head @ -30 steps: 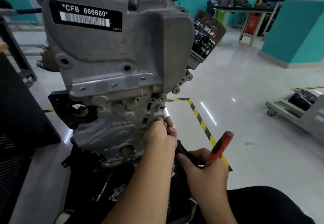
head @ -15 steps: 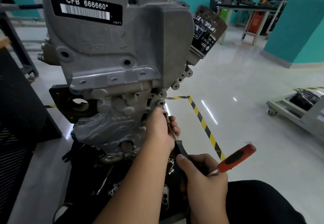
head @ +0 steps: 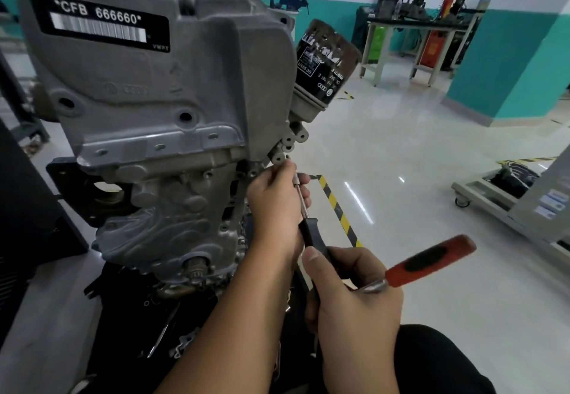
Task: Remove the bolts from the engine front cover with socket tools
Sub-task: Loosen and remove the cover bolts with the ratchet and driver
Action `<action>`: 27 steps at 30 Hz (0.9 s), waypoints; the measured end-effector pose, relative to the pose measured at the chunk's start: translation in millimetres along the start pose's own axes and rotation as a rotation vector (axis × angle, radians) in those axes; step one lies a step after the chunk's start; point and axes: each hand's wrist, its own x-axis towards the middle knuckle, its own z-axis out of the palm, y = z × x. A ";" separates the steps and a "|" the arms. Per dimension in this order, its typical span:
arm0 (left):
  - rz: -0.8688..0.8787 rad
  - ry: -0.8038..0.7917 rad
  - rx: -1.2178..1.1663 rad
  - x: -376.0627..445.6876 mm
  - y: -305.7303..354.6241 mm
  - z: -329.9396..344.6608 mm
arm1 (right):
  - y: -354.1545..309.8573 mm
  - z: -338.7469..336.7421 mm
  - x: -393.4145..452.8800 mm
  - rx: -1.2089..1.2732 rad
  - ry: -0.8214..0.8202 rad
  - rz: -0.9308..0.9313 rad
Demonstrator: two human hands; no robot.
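Observation:
The grey engine front cover (head: 160, 110) fills the upper left, with a black label reading CFB 666660. My left hand (head: 277, 205) is at the cover's right edge, fingers curled round the thin metal shaft of a socket driver (head: 303, 202) just below the bolt bosses. My right hand (head: 351, 298) grips the driver's black handle (head: 314, 238) and also holds a ratchet with a red and black grip (head: 428, 261) that sticks out to the right. The socket tip and any bolt are hidden behind my left fingers.
A black oil filter (head: 327, 63) juts from the engine's upper right. Loose tools lie on the dark stand (head: 166, 329) under the engine. Yellow-black floor tape (head: 336, 205) runs behind my hands. A wheeled cart (head: 505, 190) stands at right, workbenches (head: 416, 33) at the back.
Both hands and the driver rose along the cover's right edge toward the bolt bosses. The red ratchet grip swung from upright to pointing right.

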 end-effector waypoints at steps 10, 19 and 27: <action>-0.070 0.075 -0.105 11.4 2.9 18.4 | -26.9 -5.4 26.9 -0.021 -0.097 0.045; -0.148 0.176 -0.245 12.6 3.9 24.4 | -58.5 -4.9 44.9 0.080 -0.176 0.183; -0.290 0.042 -0.329 18.0 -1.9 22.2 | -86.1 -5.2 67.2 -0.257 -0.154 0.044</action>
